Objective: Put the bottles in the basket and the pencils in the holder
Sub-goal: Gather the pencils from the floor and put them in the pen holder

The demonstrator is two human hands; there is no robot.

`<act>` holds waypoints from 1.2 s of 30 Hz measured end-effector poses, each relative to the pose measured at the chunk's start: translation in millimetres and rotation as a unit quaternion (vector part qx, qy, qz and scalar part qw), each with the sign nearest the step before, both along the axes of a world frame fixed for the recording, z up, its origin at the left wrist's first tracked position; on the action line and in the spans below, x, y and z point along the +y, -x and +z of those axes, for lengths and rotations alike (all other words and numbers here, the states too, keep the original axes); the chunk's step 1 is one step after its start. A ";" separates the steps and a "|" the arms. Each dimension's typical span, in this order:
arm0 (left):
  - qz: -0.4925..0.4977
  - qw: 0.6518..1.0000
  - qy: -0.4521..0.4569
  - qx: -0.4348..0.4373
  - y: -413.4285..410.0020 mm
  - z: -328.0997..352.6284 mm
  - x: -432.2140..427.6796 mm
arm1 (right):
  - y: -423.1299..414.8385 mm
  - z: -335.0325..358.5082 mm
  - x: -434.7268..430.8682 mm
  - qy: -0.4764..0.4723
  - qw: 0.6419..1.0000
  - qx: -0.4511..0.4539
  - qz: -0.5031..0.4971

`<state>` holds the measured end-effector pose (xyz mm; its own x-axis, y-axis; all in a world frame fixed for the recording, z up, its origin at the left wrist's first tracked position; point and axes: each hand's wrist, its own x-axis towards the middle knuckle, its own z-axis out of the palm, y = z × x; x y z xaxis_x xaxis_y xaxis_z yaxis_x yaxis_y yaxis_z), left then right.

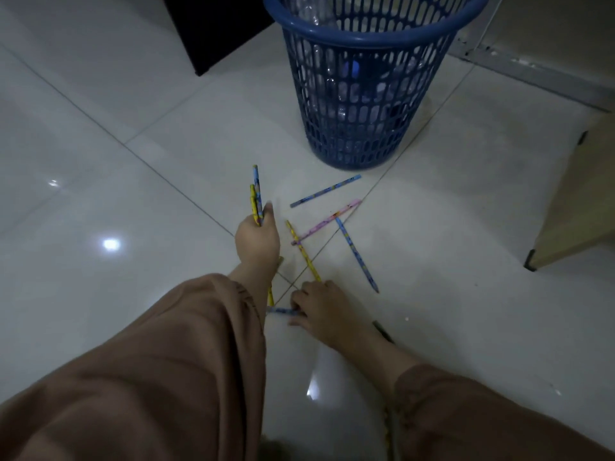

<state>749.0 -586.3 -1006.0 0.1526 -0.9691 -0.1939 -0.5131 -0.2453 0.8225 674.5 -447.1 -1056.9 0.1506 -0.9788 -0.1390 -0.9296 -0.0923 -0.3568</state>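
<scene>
Left hand [257,241] grips a bunch of pencils [256,194] upright. Right hand [321,311] pinches a blue pencil [281,311] on the floor; loose pencils [327,221] lie just beyond it, the bottle-filled basket [359,104] farther ahead.

Baskets: one, blue [362,94].
Bottles: clear ones inside the basket [312,11]; number cannot be told through the mesh.
Pencils in left hand [257,241]: at least two, a blue [257,188] and a yellow [253,204].
Pencils under right hand [321,311]: one blue [279,310].
Pencils loose on the floor: four: blue [325,191], pink [327,221], yellow [303,250], blue [356,255].
Hands: two.
Sleeves: two, brown [159,361].
</scene>
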 end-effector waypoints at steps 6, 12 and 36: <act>0.017 0.998 -0.048 0.022 -23.6 0.0 0.7 | 9.1 1.6 -8.1 0.032 0.981 -0.100 -0.165; -0.068 0.981 -0.162 -0.078 -35.2 -9.3 10.8 | 20.8 6.5 -19.2 0.032 0.954 -0.064 -0.293; -0.102 0.901 -0.315 0.279 36.6 4.9 22.7 | 66.2 39.2 -24.8 0.108 0.863 -0.296 -0.395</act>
<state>712.4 -563.6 -1001.1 -0.3076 -0.6376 -0.7063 -0.1486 -0.7010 0.6975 608.4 -471.9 -1017.8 -0.5940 -0.8016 -0.0677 -0.3931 0.3626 -0.8450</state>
